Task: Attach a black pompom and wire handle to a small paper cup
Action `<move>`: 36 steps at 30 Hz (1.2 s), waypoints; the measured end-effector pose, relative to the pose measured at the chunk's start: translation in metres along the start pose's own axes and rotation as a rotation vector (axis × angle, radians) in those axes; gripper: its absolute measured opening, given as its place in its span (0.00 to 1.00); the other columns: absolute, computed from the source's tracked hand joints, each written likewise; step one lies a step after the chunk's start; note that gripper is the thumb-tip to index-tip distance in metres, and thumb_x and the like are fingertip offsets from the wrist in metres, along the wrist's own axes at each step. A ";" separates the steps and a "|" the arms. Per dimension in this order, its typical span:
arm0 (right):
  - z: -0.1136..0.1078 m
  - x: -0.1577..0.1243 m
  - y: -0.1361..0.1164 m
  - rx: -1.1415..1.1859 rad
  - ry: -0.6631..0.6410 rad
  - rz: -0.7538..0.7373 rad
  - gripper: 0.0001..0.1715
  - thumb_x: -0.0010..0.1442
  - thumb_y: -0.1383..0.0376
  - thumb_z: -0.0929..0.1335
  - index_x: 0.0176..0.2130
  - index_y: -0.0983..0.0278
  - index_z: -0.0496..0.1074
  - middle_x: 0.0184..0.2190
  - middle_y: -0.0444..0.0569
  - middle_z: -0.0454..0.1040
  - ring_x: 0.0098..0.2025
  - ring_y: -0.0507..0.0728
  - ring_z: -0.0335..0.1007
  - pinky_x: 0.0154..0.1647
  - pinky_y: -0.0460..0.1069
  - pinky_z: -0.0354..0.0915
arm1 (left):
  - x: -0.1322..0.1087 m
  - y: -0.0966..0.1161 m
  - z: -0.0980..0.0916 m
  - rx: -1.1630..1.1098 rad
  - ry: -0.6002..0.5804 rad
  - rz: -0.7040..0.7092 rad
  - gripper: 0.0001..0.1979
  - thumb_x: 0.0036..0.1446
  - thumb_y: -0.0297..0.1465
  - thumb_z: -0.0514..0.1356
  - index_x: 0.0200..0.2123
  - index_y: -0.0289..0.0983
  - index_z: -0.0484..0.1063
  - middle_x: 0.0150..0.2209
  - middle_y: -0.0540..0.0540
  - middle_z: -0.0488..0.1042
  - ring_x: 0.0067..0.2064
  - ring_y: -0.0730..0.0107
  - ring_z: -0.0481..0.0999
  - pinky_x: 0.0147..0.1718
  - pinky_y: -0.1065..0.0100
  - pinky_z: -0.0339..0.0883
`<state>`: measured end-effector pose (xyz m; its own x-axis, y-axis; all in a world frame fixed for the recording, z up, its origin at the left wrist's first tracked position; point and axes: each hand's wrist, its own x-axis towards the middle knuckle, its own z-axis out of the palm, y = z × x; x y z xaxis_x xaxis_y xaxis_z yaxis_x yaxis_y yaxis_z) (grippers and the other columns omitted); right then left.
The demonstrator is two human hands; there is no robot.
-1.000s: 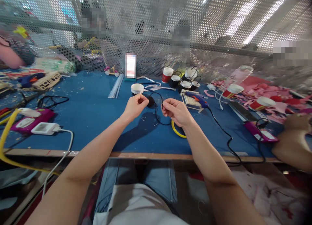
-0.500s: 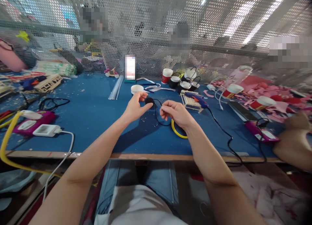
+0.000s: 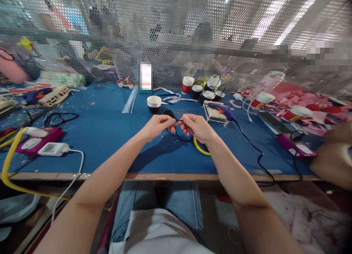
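Observation:
A thin black cord (image 3: 181, 138) loops over the blue table between my hands. My left hand (image 3: 159, 125) is closed in a pinch on the cord, and my right hand (image 3: 196, 126) pinches it a short way to the right. Just behind my left fingers lies a round black object (image 3: 168, 113), partly hidden. A black cup with a white rim (image 3: 154, 104) stands beyond my left hand. Under my right hand a yellow ring (image 3: 200, 148) rests on the table, partly covered by the wrist.
Several cups with black handles (image 3: 208, 96) stand behind, near a glue gun (image 3: 224, 112) on a wooden stick frame (image 3: 216, 116). Purple power strips (image 3: 295, 145) lie on both sides. Pink scraps (image 3: 291, 94) cover the right back. At far right is another person's arm (image 3: 334, 156).
My left hand has come down and right, away from the white-rimmed cup, and its open fingers have closed on the cord. Both hands are now nearly touching.

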<state>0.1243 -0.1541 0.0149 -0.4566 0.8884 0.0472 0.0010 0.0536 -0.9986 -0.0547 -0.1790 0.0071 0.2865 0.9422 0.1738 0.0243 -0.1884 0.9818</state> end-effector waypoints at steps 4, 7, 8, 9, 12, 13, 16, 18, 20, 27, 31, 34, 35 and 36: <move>0.003 -0.001 0.001 0.007 0.021 -0.028 0.20 0.50 0.51 0.70 0.25 0.66 0.68 0.16 0.40 0.64 0.17 0.44 0.57 0.16 0.41 0.53 | -0.002 0.001 0.001 -0.110 -0.103 -0.039 0.13 0.53 0.39 0.59 0.30 0.34 0.73 0.22 0.48 0.74 0.27 0.75 0.72 0.32 0.69 0.65; 0.002 -0.002 0.000 0.067 -0.011 -0.002 0.20 0.50 0.52 0.70 0.25 0.66 0.68 0.15 0.39 0.64 0.16 0.44 0.56 0.15 0.41 0.51 | -0.003 0.002 0.000 -0.148 -0.145 -0.034 0.12 0.53 0.39 0.59 0.30 0.35 0.73 0.23 0.49 0.74 0.27 0.75 0.72 0.33 0.69 0.65; 0.001 -0.001 0.001 0.071 -0.017 0.006 0.20 0.50 0.52 0.70 0.25 0.66 0.68 0.15 0.39 0.64 0.16 0.44 0.56 0.15 0.41 0.51 | -0.003 0.002 -0.001 -0.138 -0.150 -0.031 0.12 0.54 0.39 0.58 0.31 0.35 0.73 0.23 0.48 0.74 0.28 0.75 0.72 0.34 0.69 0.65; 0.001 -0.001 0.001 0.060 -0.019 0.009 0.20 0.50 0.52 0.70 0.25 0.66 0.68 0.15 0.40 0.64 0.16 0.44 0.55 0.14 0.41 0.51 | -0.003 0.003 -0.002 -0.113 -0.155 -0.030 0.12 0.54 0.38 0.58 0.31 0.35 0.73 0.25 0.48 0.75 0.29 0.75 0.73 0.35 0.68 0.65; 0.000 0.001 0.003 -0.031 -0.010 -0.010 0.21 0.50 0.50 0.69 0.25 0.66 0.69 0.16 0.41 0.65 0.16 0.44 0.57 0.15 0.41 0.53 | -0.003 0.004 -0.008 0.043 -0.174 -0.020 0.10 0.52 0.37 0.59 0.31 0.36 0.74 0.31 0.46 0.77 0.35 0.72 0.74 0.38 0.67 0.65; 0.000 0.002 0.003 -0.067 -0.002 -0.027 0.22 0.50 0.49 0.68 0.26 0.66 0.70 0.17 0.42 0.67 0.17 0.45 0.59 0.16 0.42 0.55 | -0.002 0.005 -0.011 0.103 -0.173 -0.008 0.09 0.51 0.36 0.60 0.30 0.36 0.75 0.32 0.46 0.77 0.36 0.72 0.74 0.39 0.68 0.65; -0.008 0.006 -0.002 -0.178 0.095 -0.113 0.26 0.52 0.45 0.65 0.29 0.67 0.72 0.21 0.45 0.69 0.20 0.46 0.62 0.17 0.42 0.57 | -0.002 0.006 -0.015 0.224 -0.113 0.023 0.09 0.49 0.35 0.61 0.29 0.35 0.76 0.34 0.46 0.77 0.37 0.72 0.73 0.37 0.70 0.64; -0.023 0.010 -0.010 -0.265 0.273 -0.198 0.27 0.51 0.45 0.66 0.25 0.67 0.70 0.17 0.43 0.66 0.17 0.46 0.59 0.16 0.42 0.56 | -0.002 0.006 -0.015 0.244 -0.057 0.007 0.11 0.50 0.37 0.60 0.31 0.35 0.76 0.33 0.45 0.77 0.31 0.74 0.72 0.30 0.72 0.63; -0.050 0.015 -0.020 -0.360 0.518 -0.295 0.25 0.53 0.47 0.65 0.22 0.66 0.67 0.12 0.40 0.60 0.14 0.45 0.54 0.15 0.42 0.55 | -0.003 0.006 -0.014 0.229 -0.029 -0.018 0.13 0.51 0.37 0.59 0.34 0.34 0.76 0.32 0.44 0.77 0.25 0.77 0.69 0.23 0.74 0.60; -0.162 0.027 -0.024 -1.117 0.843 0.027 0.11 0.53 0.67 0.65 0.37 0.69 0.72 0.34 0.57 0.75 0.41 0.61 0.72 0.38 0.50 0.66 | -0.001 0.006 -0.008 0.290 0.038 0.023 0.11 0.52 0.34 0.57 0.36 0.34 0.72 0.30 0.45 0.77 0.20 0.80 0.67 0.20 0.75 0.59; -0.176 0.037 -0.005 -1.332 0.616 0.401 0.14 0.48 0.65 0.68 0.33 0.74 0.74 0.35 0.66 0.74 0.43 0.68 0.71 0.39 0.53 0.66 | 0.004 0.008 -0.006 0.363 0.073 0.047 0.08 0.52 0.33 0.57 0.33 0.34 0.70 0.31 0.45 0.77 0.21 0.80 0.67 0.23 0.73 0.62; -0.175 0.044 0.006 -1.320 0.651 0.430 0.18 0.46 0.65 0.69 0.36 0.77 0.74 0.36 0.68 0.73 0.44 0.69 0.70 0.41 0.54 0.65 | 0.006 0.008 -0.005 0.364 0.098 0.038 0.06 0.51 0.32 0.57 0.31 0.35 0.67 0.31 0.44 0.77 0.24 0.77 0.71 0.25 0.72 0.63; -0.175 0.045 0.008 -1.316 0.668 0.437 0.19 0.46 0.65 0.69 0.37 0.77 0.73 0.37 0.68 0.73 0.45 0.68 0.69 0.41 0.54 0.65 | 0.007 0.007 -0.006 0.361 0.096 0.035 0.06 0.52 0.32 0.57 0.30 0.35 0.67 0.31 0.44 0.77 0.25 0.76 0.72 0.26 0.72 0.64; -0.176 0.045 0.010 -1.311 0.682 0.441 0.20 0.46 0.65 0.69 0.38 0.77 0.73 0.38 0.68 0.73 0.46 0.68 0.69 0.42 0.54 0.65 | 0.007 0.006 -0.007 0.357 0.092 0.035 0.06 0.52 0.33 0.57 0.30 0.35 0.66 0.31 0.44 0.77 0.26 0.75 0.73 0.26 0.72 0.64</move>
<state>0.2599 -0.0332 0.0117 0.2699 0.9539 0.1313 0.9442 -0.2354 -0.2305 -0.0591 -0.1718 0.0146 0.2061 0.9515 0.2285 0.3531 -0.2900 0.8895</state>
